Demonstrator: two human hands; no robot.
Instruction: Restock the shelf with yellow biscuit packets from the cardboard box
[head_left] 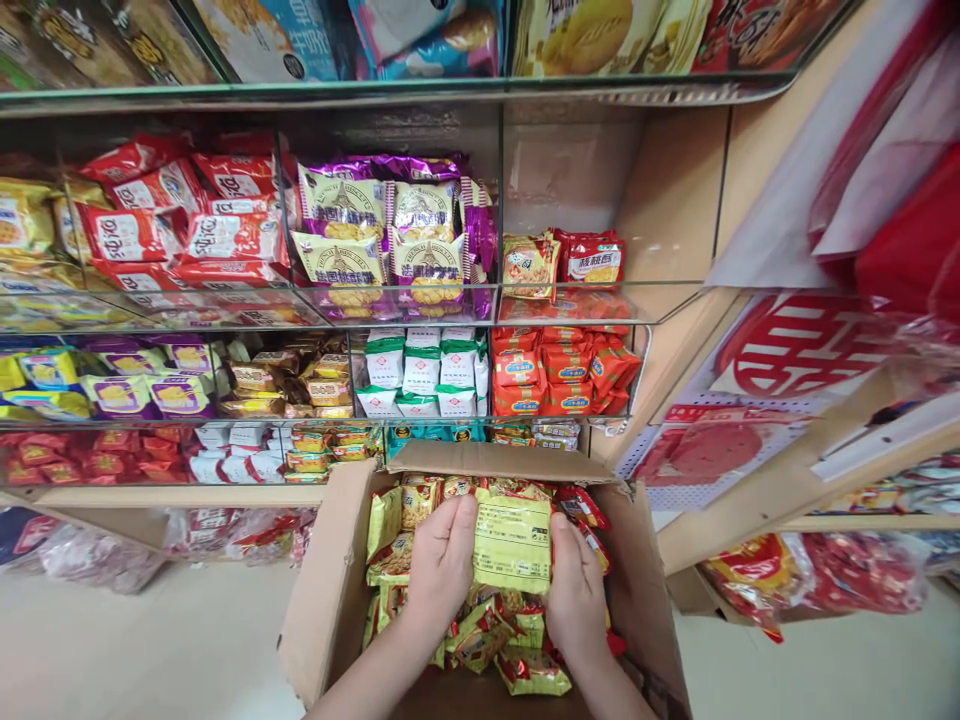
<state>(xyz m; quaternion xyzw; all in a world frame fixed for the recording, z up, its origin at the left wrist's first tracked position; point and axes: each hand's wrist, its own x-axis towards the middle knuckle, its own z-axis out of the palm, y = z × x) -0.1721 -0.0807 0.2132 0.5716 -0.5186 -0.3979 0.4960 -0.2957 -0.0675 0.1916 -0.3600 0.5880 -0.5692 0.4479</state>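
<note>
Yellow packet (512,545): held between the fingers of both hands, broad printed face turned up towards the camera, over the mouth of the open cardboard box (315,600).
Left fingers (465,520): gripping the packet's left edge, thumb uppermost.
Right fingers (562,550): gripping the packet's right edge.
Loose packets (532,672): yellow and red, tumbled at mixed angles inside the box, below, beyond and to both sides of the fingers.
Shelves (667,200): beyond the fingers, with small wrapped packets in rows behind clear fronts.
Slippery wrapper: likely to slide out and drop among the similar packets if either pinch loosens; possible crushing of the contents, or a split seam, from squeezing or pulling too hard at the edges.
Box flaps: possible snagging of wrists or packet during a low lift towards the shelves.
Packet print: rows of small dark text and black symbols near the right edge, too fine to read.
Purple-and-cream packets (341,262): beyond and left of the fingers, marked 法国桃酥饼 under a tower drawing.
Red packets (596,262): beyond and right, marked 核桃酥.
Orange-red packets (566,365): nearer, beyond the right fingers, with blue oval labels, wording unclear.
Red cut-out sign (795,345): far right, apparently a double-happiness character.
</note>
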